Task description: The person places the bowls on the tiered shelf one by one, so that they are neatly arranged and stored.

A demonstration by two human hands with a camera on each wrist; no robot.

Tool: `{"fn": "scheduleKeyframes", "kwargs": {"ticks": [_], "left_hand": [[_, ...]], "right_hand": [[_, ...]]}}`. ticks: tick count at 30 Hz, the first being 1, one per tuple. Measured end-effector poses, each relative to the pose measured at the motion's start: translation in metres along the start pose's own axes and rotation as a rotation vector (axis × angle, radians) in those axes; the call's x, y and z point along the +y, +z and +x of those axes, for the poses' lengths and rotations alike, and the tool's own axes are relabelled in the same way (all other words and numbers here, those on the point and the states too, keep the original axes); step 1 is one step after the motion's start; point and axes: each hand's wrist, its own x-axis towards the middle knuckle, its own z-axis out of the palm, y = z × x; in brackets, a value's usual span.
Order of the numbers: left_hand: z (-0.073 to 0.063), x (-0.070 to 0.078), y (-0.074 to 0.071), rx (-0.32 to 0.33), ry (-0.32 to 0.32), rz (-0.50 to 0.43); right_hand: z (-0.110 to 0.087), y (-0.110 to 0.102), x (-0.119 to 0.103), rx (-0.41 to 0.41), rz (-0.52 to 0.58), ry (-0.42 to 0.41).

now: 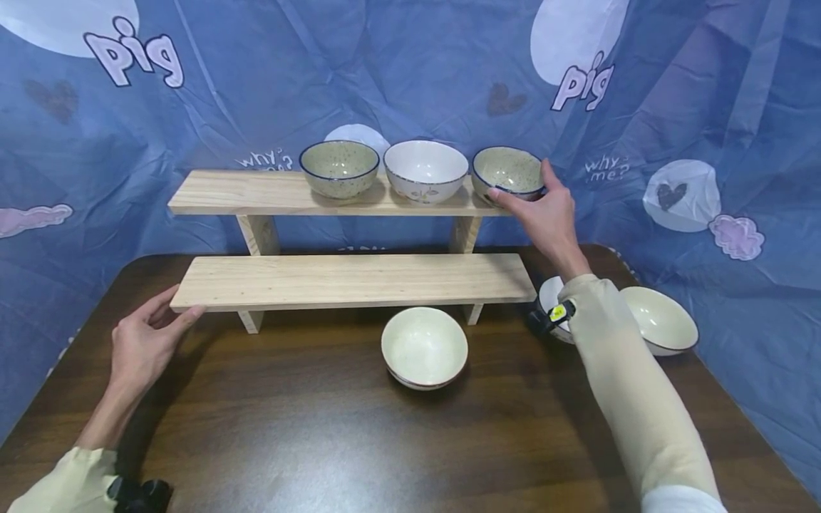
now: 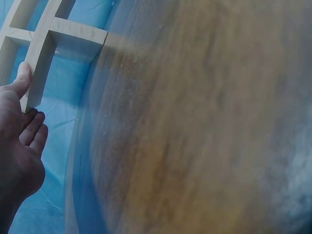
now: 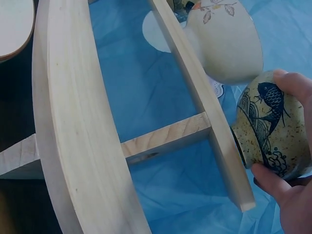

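Blue cloth (image 1: 391,78) and brown counter (image 1: 321,406)

Behind everything we see the blue cloth, creased and with many folds, filling the background. On it we can read the word "pig" (image 1: 115,60) two times, and also "why me?" (image 1: 607,169) in thin white letters. We notice pale circles (image 1: 700,214), dark hearts (image 1: 505,100) and pink clouds (image 1: 737,236). The counter is of dark brown, with visible wood grain and rounded far corners. On its near part lies a soft, pale shine (image 1: 301,456) of light.

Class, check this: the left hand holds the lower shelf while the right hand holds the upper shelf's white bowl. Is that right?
Wrong bowl: the head view shows the right hand holding the rightmost speckled bowl, not the white bowl. The left hand does hold the lower shelf.
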Motion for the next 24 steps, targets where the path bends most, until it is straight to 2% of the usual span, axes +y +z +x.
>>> {"fn": "scheduleKeyframes", "kwargs": {"ticks": [5,14,24], "left_hand": [[0.0009,0.0,0.0001,-0.007,-0.005,0.011],[0.0003,-0.0005,0.0002,-0.002,-0.002,-0.006],[0.0001,-0.0008,0.0,0.001,-0.002,-0.008]], "right_hand": [[0.0015,0.0025,0.001,0.0,0.002,0.012],[0.0058,0.0068,0.0013,-0.07,-0.017,0.016],[0.0078,0.0053,0.0007,-0.093,-0.069,-0.03]]}}
